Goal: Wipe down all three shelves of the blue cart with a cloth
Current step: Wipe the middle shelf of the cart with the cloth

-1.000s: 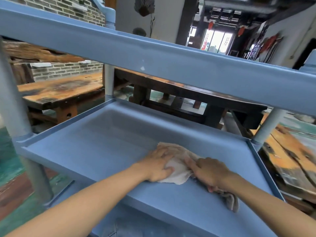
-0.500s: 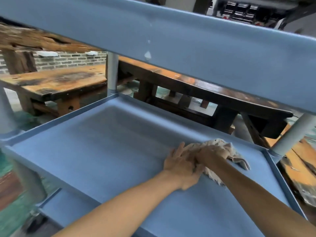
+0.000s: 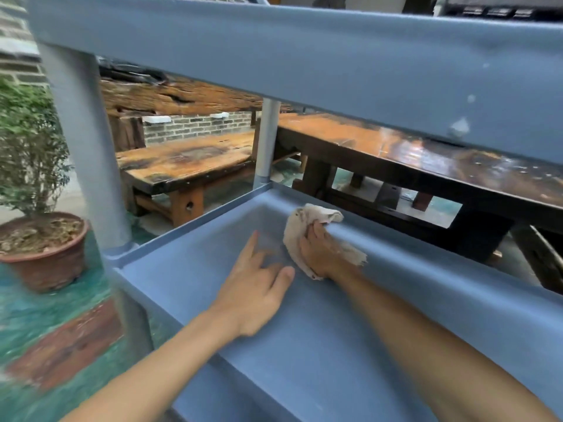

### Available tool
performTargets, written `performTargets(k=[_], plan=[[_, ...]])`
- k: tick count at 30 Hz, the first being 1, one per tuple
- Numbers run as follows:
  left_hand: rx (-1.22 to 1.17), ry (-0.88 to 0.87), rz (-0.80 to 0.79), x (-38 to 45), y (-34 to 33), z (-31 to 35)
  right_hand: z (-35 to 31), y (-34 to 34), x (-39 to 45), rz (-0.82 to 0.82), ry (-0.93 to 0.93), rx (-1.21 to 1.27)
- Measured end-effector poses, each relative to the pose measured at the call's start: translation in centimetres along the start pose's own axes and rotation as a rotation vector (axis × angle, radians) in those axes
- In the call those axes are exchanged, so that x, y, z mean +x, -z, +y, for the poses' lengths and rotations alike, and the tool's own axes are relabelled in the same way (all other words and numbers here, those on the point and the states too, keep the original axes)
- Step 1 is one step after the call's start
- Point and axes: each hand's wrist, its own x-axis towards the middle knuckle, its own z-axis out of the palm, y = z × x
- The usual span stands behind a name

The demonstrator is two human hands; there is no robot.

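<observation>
Right hand (image 3: 320,254) clenched on cloth (image 3: 300,226) against shelf (image 3: 335,345) back wall, left hand (image 3: 254,287) flat, fingers spread, on shelf floor.

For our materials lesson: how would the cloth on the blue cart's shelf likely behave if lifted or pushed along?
The cloth is bunched and creased under the right hand, so it is probably floppy and would drape if lifted. Its frayed edge suggests thin, light fabric. Pushed along the shelf, it would likely slide and crumple rather than roll.
</observation>
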Motion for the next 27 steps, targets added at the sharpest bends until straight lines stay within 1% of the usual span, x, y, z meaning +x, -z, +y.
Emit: performTargets(k=[1, 2, 5, 6, 8, 11, 13, 16, 18, 20, 23, 25, 27], plan=[[-0.016, 0.014, 0.046, -0.5, 0.5, -0.9, -1.4, -0.2, -0.4, -0.042, 0.032, 0.058], [-0.034, 0.026, 0.082, -0.8, 0.8, -1.7, -2.4, -0.3, -0.7, -0.075, 0.066, 0.059], [-0.062, 0.033, 0.183, -2.1, 1.8, -3.6, -3.9, -0.7, -1.4, -0.099, 0.240, -0.027], [-0.064, 0.027, 0.205, -2.6, 2.1, -4.1, -4.1, -0.9, -2.0, -0.135, 0.273, -0.069], [-0.052, -0.004, 0.227, -3.3, 2.5, -4.7, -4.8, -0.8, -3.5, -0.204, 0.314, -0.100], [0.009, -0.067, 0.208, -3.7, 3.1, -4.9, -5.7, -0.5, -7.0, -0.237, 0.424, -0.083], [0.048, -0.097, 0.173, -3.6, 3.4, -4.9, -5.3, -0.2, -9.9, -0.250, 0.488, -0.040], [0.098, -0.157, 0.078, -3.5, 3.5, -4.1, -2.9, 0.8, -14.2, -0.226, 0.560, -0.013], [0.126, -0.199, -0.029, -3.6, 3.1, -3.1, -0.2, 2.1, -17.1, -0.172, 0.590, -0.042], [0.157, -0.240, -0.153, -3.6, 2.6, -1.4, 3.0, 4.0, -19.7, -0.139, 0.581, -0.081], [0.144, -0.331, -0.289, -3.6, 1.4, 2.6, 8.0, 7.3, -23.2, -0.116, 0.481, -0.142], [0.136, -0.410, -0.368, -3.5, 0.2, 5.8, 11.0, 9.1, -25.2, -0.040, 0.389, -0.208], [0.174, -0.461, -0.466, -3.4, -1.1, 8.9, 13.4, 10.6, -26.8, -0.045, 0.214, -0.161]])
